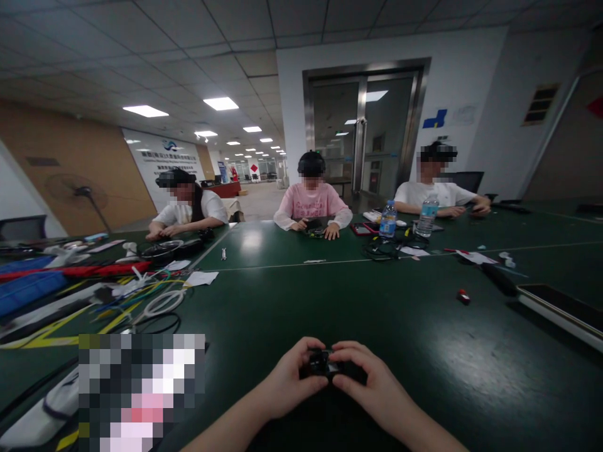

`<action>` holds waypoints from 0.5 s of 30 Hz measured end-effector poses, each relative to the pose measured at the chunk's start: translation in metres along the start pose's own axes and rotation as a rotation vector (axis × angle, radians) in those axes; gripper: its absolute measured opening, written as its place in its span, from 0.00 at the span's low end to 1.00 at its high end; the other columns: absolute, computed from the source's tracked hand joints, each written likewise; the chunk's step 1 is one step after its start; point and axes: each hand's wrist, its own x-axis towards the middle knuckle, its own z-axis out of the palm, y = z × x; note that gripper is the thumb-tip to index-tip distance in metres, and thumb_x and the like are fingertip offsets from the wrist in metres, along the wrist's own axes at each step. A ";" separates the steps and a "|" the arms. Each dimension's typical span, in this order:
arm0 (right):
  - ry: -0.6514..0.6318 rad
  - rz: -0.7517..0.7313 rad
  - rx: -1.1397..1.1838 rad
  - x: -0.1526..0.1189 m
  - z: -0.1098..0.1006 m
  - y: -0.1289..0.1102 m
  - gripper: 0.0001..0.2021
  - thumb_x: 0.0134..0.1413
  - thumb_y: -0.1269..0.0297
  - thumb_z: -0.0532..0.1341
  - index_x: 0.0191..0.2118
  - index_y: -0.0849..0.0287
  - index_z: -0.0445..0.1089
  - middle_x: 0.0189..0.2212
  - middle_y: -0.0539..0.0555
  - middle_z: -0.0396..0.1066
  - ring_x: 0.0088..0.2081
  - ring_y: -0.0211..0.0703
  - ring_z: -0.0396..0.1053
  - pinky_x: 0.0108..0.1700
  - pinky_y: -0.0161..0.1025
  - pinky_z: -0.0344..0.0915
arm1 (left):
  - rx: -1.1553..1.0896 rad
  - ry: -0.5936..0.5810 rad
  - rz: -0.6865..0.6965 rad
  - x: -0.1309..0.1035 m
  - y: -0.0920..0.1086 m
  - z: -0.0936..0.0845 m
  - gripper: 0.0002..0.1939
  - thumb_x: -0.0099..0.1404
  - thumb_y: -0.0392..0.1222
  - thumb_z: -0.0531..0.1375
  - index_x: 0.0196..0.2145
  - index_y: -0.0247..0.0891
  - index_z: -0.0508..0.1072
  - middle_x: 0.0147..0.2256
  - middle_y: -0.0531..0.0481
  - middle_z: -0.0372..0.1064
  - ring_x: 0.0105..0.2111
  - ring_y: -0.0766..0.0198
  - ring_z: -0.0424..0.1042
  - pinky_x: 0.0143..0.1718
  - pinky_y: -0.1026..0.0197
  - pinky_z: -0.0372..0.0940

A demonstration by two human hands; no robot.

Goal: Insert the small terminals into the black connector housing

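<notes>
Just above the near part of the green table (pixel 264 314), a small black object (pixel 321 362) with a shiny grey part sits between my two hands. My left hand (pixel 293 375) is closed on its left side, thumb below and fingers above. From the right, my right hand (pixel 366 374) grips it in the same way. Fingers cover much of the object, and its exact kind cannot be made out.
Cables (pixel 162 304), a blue tray (pixel 31 292) and a white power strip (pixel 40 417) crowd the left side. To the right lie a small red item (pixel 463 296) and a flat screen-like device (pixel 565 311). Across the table sit three people near water bottles (pixel 387 220).
</notes>
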 end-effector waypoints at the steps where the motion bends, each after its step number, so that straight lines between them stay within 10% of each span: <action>1: 0.002 -0.008 0.005 0.000 0.000 -0.001 0.13 0.47 0.67 0.62 0.41 0.52 0.72 0.49 0.54 0.66 0.53 0.49 0.63 0.56 0.47 0.56 | 0.006 0.006 -0.003 0.000 -0.001 0.000 0.22 0.58 0.32 0.60 0.48 0.40 0.59 0.39 0.51 0.67 0.39 0.62 0.68 0.38 0.60 0.61; 15: 0.036 -0.044 0.018 -0.001 -0.004 -0.006 0.15 0.47 0.69 0.62 0.43 0.52 0.71 0.45 0.53 0.71 0.49 0.48 0.66 0.53 0.45 0.60 | -0.002 0.022 0.025 0.001 0.001 0.002 0.20 0.56 0.34 0.61 0.46 0.39 0.60 0.40 0.49 0.66 0.42 0.59 0.67 0.42 0.57 0.59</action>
